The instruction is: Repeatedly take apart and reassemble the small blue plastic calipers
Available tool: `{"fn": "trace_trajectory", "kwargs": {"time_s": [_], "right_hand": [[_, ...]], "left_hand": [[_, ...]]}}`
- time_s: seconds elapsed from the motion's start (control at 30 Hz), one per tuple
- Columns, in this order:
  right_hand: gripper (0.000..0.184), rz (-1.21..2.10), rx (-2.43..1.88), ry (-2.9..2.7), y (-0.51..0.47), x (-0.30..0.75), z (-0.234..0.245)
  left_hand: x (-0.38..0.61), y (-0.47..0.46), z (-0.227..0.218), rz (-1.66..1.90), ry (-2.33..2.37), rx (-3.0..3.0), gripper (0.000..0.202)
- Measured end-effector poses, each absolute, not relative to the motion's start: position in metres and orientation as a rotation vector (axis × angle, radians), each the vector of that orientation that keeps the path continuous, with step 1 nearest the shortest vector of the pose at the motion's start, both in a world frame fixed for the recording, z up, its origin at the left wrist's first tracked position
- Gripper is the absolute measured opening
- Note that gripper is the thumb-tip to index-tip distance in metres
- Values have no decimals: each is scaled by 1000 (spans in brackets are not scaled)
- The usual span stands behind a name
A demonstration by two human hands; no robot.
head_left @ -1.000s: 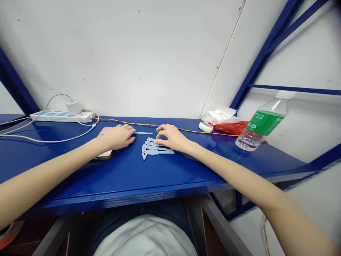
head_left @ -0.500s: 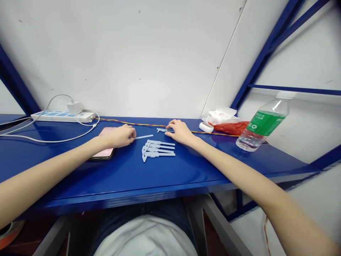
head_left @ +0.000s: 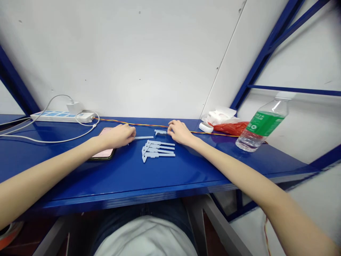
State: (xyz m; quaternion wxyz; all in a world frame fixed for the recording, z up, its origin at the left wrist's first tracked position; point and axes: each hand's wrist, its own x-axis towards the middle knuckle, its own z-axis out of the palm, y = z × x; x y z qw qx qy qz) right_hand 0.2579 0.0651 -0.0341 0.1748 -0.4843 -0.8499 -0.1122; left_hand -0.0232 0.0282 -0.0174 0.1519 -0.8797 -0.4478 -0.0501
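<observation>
Your left hand pinches one caliper, your right hand another caliper; desk stretches from the fanned calipers to the six-o'clock edge.

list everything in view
calipers: several, pale blue, centre
phone: 1, pink-screened, left
bottle: 1, clear, right
bag: 1, red, right
package, oval device: 1 each, white, right
power strip: 1, white-blue, left
charger: 1, white, left
cables: several, white, left
twisted wire: 1, red-yellow, back
table: 1, blue, centre
frame bars: several, blue, sides
walls: several, white, behind
supports: 2, grey, below
round object: 1, orange, lower left
shirt, trousers: 1 each, white, dark, bottom
left hand, right hand: 1 each, bare, centre
</observation>
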Motion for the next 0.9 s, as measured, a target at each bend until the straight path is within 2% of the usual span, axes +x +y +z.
{"fn": "trace_trajectory", "kwargs": {"time_s": [0.2,0.63,0.9], "right_hand": [[19,-330,-1346,-2375,64,257,-32],[14,-457,-1038,-2311,56,253,-28],[11,-480,-975,-2268,53,254,-24]], "left_hand": [[-21,31,-22,-71,-1055,-2434,22],[-28,28,-11,-302,-1002,-2278,27],[-31,26,-7,-290,-939,-2267,31]]}}
